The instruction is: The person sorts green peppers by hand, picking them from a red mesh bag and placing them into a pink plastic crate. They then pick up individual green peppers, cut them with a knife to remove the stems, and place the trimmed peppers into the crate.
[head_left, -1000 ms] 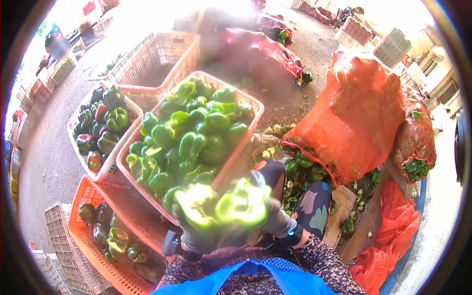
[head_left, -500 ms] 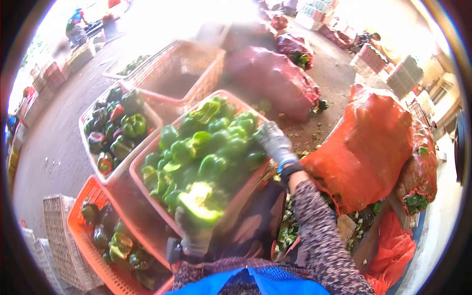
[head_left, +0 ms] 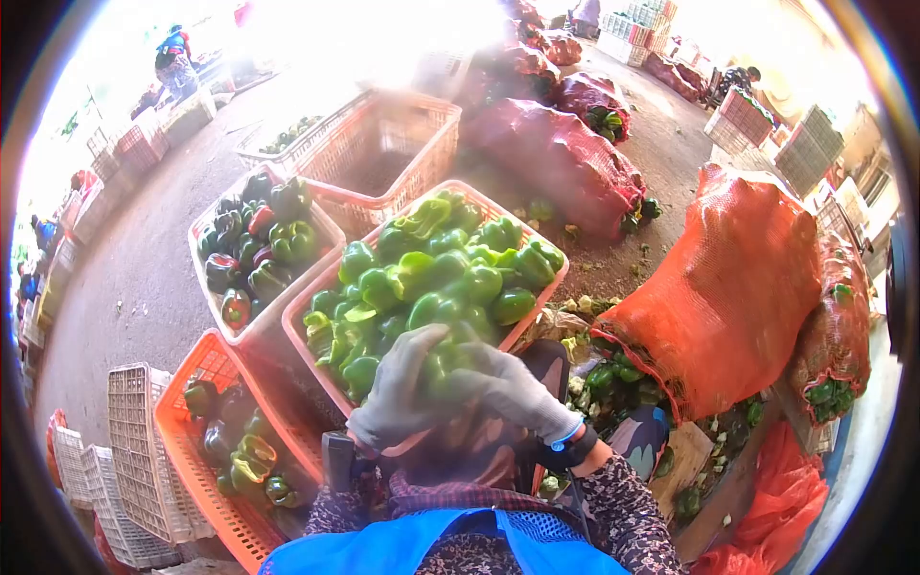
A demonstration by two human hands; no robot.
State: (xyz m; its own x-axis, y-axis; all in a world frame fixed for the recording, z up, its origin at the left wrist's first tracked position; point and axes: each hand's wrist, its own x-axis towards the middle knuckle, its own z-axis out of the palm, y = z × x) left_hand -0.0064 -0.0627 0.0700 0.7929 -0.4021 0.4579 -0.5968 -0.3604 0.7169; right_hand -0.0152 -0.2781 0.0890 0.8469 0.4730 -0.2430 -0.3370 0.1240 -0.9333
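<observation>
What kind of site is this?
Looks like a produce sorting yard or wholesale market: a pink crate heaped with green peppers, a bulging orange mesh sack, and stacked crates in the background.

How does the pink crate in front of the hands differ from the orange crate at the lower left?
Colour: the pink crate is pale, while the orange crate is vivid.
Fill: the pink crate is heaped to about its rim; the orange crate is only partly filled, its inner wall showing.
Contents: the pink crate holds bright green peppers; the orange crate holds mostly darker peppers.
Shared: both are open-topped and hold peppers.
</observation>
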